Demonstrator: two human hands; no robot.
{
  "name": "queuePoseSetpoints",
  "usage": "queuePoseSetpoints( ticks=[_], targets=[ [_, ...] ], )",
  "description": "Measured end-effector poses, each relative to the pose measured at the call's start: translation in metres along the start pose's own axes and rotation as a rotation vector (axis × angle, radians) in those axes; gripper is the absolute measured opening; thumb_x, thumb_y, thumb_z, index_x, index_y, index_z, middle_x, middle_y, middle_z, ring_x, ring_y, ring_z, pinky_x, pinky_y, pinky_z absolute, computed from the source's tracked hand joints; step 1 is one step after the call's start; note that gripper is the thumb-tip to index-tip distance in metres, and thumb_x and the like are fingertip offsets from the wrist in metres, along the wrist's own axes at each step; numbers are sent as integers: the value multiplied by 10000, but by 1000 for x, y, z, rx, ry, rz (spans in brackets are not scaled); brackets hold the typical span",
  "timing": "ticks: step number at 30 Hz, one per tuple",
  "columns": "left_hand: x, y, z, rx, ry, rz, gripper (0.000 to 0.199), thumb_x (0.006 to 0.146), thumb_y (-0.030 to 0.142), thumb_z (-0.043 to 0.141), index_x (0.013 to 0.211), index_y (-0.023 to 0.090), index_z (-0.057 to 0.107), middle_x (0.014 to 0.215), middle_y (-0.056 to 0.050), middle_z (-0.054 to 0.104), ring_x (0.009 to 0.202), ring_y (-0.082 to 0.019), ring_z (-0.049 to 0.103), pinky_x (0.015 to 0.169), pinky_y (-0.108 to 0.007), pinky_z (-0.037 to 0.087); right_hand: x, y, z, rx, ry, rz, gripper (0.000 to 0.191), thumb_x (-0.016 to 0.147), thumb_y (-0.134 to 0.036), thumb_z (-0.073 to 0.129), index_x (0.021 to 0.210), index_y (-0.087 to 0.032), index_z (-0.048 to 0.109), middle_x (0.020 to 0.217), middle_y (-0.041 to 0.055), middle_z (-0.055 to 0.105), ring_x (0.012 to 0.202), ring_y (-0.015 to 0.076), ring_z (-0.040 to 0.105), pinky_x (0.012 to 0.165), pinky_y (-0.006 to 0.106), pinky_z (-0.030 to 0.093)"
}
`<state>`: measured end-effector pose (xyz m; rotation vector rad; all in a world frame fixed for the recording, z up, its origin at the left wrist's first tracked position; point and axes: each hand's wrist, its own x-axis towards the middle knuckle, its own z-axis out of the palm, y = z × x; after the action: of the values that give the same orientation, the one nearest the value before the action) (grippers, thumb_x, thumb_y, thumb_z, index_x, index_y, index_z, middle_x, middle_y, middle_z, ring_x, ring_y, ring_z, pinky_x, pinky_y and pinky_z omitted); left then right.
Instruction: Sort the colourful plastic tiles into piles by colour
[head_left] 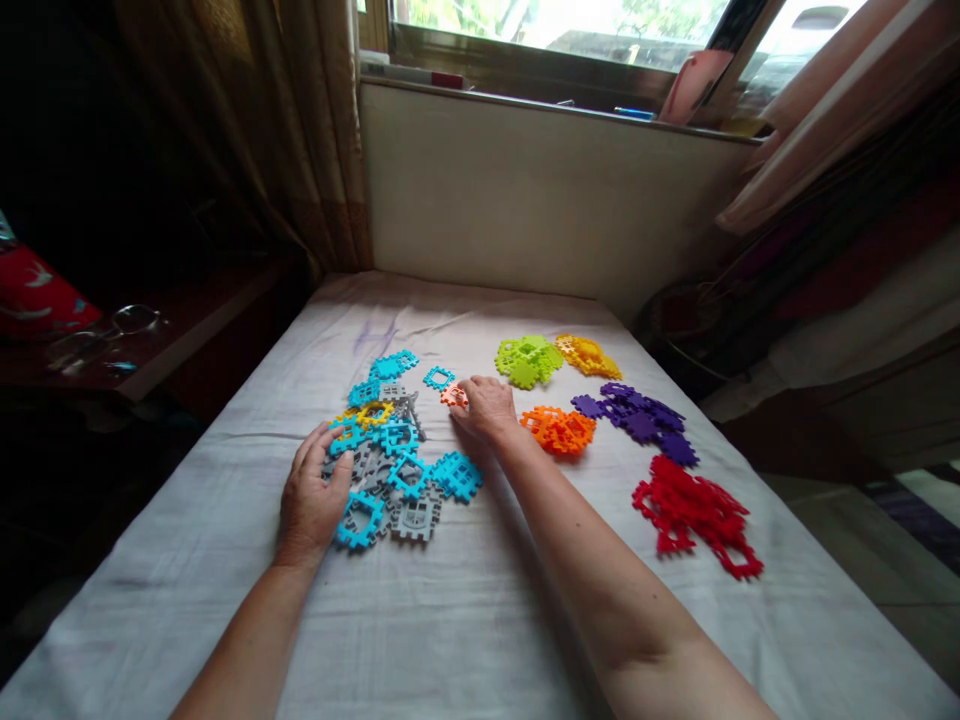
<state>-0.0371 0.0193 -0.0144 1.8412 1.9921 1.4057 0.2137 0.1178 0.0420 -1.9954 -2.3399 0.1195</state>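
Tile (452, 396) at curled right hand (487, 405), grip unclear, best pinched by rim; left hand (310, 497), loosely spread, seemingly empty, touches pile (396, 440).

head | single view, forward and down | near, above pale cloth-covered rectangular surface (390, 640) | bright rectangular glass window (555, 28) farther
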Motion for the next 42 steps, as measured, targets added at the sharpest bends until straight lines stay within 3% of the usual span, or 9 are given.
queuePoseSetpoints(
  ticks=[7, 12, 17, 22, 26, 30, 35, 39, 42],
  targets=[
    [0, -2, 1, -8, 9, 8, 367, 886, 415, 505, 1147, 202, 651, 1315, -115, 626, 1240, -254, 587, 1085, -403, 454, 1, -3, -4, -24, 0, 39, 334, 939, -428, 508, 1157, -231, 667, 1200, 107, 678, 1106, 264, 583, 878, 369, 406],
    [1, -1, 1, -14, 9, 12, 362, 885, 417, 502, 1140, 206, 648, 1324, -112, 620, 1249, -247, 581, 1081, -389, 454, -35, 36, -17, -3, 137, 96, 352, 935, -432, 532, 1212, -250, 650, 1206, 103, 674, 1107, 264, 579, 872, 363, 402],
    [2, 0, 1, -15, 1, -1, 363, 879, 414, 502, 1149, 221, 649, 1331, -102, 614, 1236, -248, 585, 1082, -392, 451, -66, 70, -21, 38, 154, 106, 294, 907, -386, 594, 1135, -228, 693, 1147, 92, 700, 1071, 255, 608, 892, 350, 418],
    [2, 1, 0, -16, 4, -16, 350, 870, 398, 515, 1145, 232, 655, 1328, -95, 617, 1231, -248, 590, 1087, -397, 449, -63, 47, -18, 342, 286, -73, 249, 907, -333, 618, 1115, -223, 698, 1135, 78, 701, 1056, 197, 627, 927, 305, 452],
    [2, 0, 0, -28, -1, -24, 338, 862, 378, 528, 1142, 236, 653, 1321, -91, 615, 1244, -246, 580, 1106, -402, 437, -56, 28, -23, 459, 189, -190, 213, 872, -343, 674, 1045, -225, 716, 1075, 53, 711, 978, 170, 652, 872, 273, 477],
    [2, 0, 1, -48, -10, -24, 346, 865, 384, 520, 1143, 228, 654, 1332, -99, 606, 1255, -256, 571, 1098, -412, 447, -56, 39, -30, 303, 251, -91, 295, 906, -341, 628, 1166, -212, 682, 1168, 81, 684, 1058, 185, 625, 916, 282, 446],
    [2, 1, 1, -46, 1, -21, 364, 868, 409, 510, 1140, 214, 654, 1332, -114, 610, 1248, -265, 577, 1089, -419, 453, -69, 67, -24, -58, 93, -27, 346, 866, -363, 646, 1189, -250, 694, 1203, 104, 657, 1103, 263, 578, 927, 368, 403],
    [2, 1, 2, -42, -5, -20, 357, 868, 407, 513, 1139, 222, 653, 1333, -109, 609, 1245, -263, 579, 1081, -411, 459, -79, 75, -17, -121, 95, -1, 298, 864, -340, 609, 1117, -232, 722, 1286, 122, 614, 1178, 279, 524, 998, 409, 343],
    [2, 0, 2, -29, 2, -16, 357, 871, 416, 508, 1134, 225, 655, 1330, -108, 611, 1233, -263, 587, 1085, -415, 452, -76, 68, -14, -113, 140, 13, 407, 864, -381, 600, 1246, -254, 661, 1442, 131, 518, 1307, 304, 435, 1061, 474, 282]
  ],
)
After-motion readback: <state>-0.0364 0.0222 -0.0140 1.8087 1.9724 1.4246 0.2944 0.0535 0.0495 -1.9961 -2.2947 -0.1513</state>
